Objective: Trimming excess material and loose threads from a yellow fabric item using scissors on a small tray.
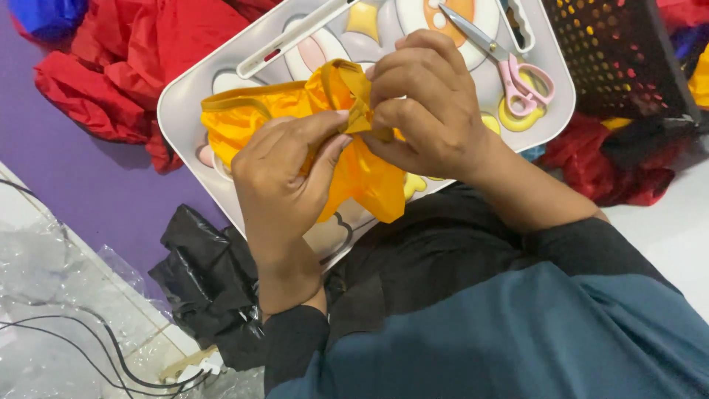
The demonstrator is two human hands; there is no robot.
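Both hands grip a crumpled orange-yellow piece of thin fabric [244, 118] over a white tray [181, 96] printed with cartoon shapes. My left hand [284, 174] pinches the fabric from below with thumb and fingers. My right hand [425, 103] pinches a folded band of the same fabric just beside the left fingertips. Part of the fabric hangs down between my hands and toward my lap.
Scissors with pink and yellow handles [509, 70] and a white pen-like tool [295, 37] lie on the tray. Red fabric [118, 66] is piled at the left and right, a black perforated basket [620, 52] stands top right, and a black plastic bag [207, 281] and cables [88, 332] lie lower left.
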